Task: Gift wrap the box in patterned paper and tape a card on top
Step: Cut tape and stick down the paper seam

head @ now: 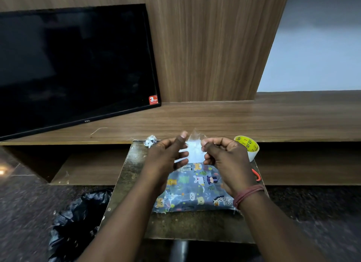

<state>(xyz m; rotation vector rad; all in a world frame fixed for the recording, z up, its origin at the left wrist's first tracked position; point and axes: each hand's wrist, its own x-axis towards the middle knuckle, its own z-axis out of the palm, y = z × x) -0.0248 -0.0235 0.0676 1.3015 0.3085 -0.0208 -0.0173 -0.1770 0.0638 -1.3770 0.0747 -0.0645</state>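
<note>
The box [195, 189], wrapped in blue-grey paper with cartoon animals, lies flat on a small dark table [136, 164]. Above its far end, my left hand [168, 154] and my right hand [224, 156] pinch the two sides of a piece of clear tape [194, 144] stretched between them. A white shape, perhaps a card [195, 155], shows between my hands on the far part of the box; I cannot tell if either hand touches it. A roll of tape [249, 146] with a yellow printed core stands at the table's far right corner.
A crumpled scrap of silvery paper [150, 140] lies at the table's far left corner. Red-handled scissors [256, 176] peek out at the right edge. A black plastic bag [78, 218] sits on the floor to the left. A television [74, 66] leans on the wooden shelf [254, 119] behind.
</note>
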